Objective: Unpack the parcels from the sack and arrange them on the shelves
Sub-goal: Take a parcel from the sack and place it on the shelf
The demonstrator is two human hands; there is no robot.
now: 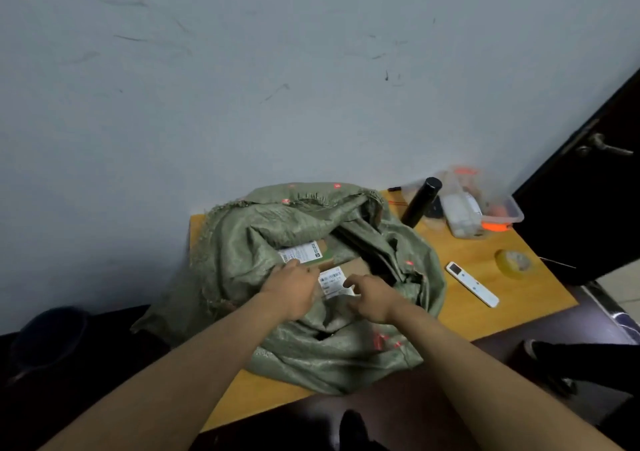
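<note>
A green woven sack [277, 243] lies open on a small wooden table [485, 298]. Inside its mouth I see two brown cardboard parcels with white shipping labels, one further back [304, 252] and one nearer [341, 272]. My left hand [294, 289] reaches into the sack's mouth and its fingers touch the left edge of the nearer parcel. My right hand [372, 296] hovers over the right side of that parcel with fingers spread and loosely bent. Whether either hand grips the parcel is hidden. No shelves are in view.
On the table's right side stand a black cylinder bottle [422, 205] and a clear plastic box [485, 205] with orange and white items. A white remote [472, 288] and a roll of yellowish tape [514, 263] lie nearby. A dark door [588, 191] is at right, a pale wall behind.
</note>
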